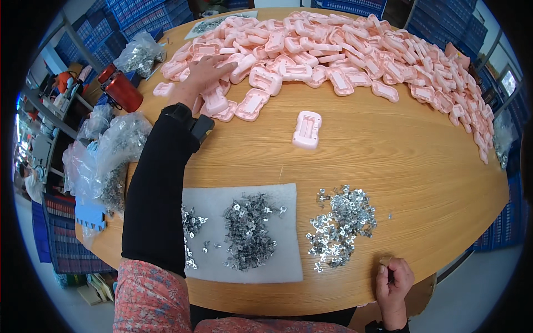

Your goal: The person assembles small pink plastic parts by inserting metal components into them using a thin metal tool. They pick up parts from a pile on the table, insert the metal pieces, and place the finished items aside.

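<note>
My left hand (206, 77) reaches out to the far left, over the near edge of a large heap of pink plastic casings (333, 50). Its fingers are stretched and spread on or just above the casings; contact is hard to judge. One pink casing (306, 130) lies apart from the heap, mid-table, with a long recess facing up. At the near right edge of the table, my right hand (395, 280) is curled with thumb and fingers together; whatever it may hold is hidden. Left of it lies a loose pile of small silvery metal clips (344, 222).
A white foam sheet (288, 233) carries more metal pieces (250, 233) in front of me. Clear plastic bags of metal parts (119, 144) and a red flask (119, 89) stand along the left. Stacked blue crates (147, 19) line the back.
</note>
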`<state>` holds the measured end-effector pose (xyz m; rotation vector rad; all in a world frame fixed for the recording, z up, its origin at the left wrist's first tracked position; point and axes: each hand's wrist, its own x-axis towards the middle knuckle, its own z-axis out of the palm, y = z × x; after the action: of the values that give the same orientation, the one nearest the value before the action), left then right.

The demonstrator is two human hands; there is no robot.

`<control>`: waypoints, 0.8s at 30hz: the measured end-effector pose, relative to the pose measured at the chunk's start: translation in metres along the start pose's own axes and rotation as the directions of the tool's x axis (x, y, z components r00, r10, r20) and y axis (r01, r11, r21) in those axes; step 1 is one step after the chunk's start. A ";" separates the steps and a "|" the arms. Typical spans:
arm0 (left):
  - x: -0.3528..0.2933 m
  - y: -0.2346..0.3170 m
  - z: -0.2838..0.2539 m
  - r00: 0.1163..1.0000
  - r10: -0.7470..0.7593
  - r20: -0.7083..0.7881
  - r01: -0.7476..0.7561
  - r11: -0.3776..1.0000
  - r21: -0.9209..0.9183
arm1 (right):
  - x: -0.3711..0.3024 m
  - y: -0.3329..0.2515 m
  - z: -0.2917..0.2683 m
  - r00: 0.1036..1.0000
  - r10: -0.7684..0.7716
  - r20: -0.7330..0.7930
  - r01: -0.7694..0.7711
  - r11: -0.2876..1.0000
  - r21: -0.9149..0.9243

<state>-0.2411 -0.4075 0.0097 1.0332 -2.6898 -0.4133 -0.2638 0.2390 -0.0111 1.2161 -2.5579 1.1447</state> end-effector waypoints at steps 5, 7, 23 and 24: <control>-0.053 0.036 0.002 0.994 0.103 0.043 -0.099 0.991 -0.087 | 0.000 0.002 -0.002 1.000 -0.015 0.013 0.015 0.999 0.030; -0.084 0.053 0.001 0.987 0.138 0.084 -0.126 0.983 -0.134 | 0.001 0.000 -0.003 1.000 -0.025 0.008 0.025 0.998 0.054; -0.171 0.236 0.002 0.882 0.435 0.179 -0.415 0.899 -0.141 | -0.002 0.007 -0.008 0.999 -0.009 -0.047 0.020 0.975 0.221; -0.169 0.248 0.014 0.835 0.524 0.167 -0.488 0.846 -0.215 | -0.003 0.008 -0.009 0.999 -0.003 -0.052 0.015 0.973 0.231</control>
<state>-0.2750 -0.1137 0.0618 0.2043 -2.9115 -0.6550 -0.2694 0.2497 -0.0101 1.2224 -2.4326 1.4864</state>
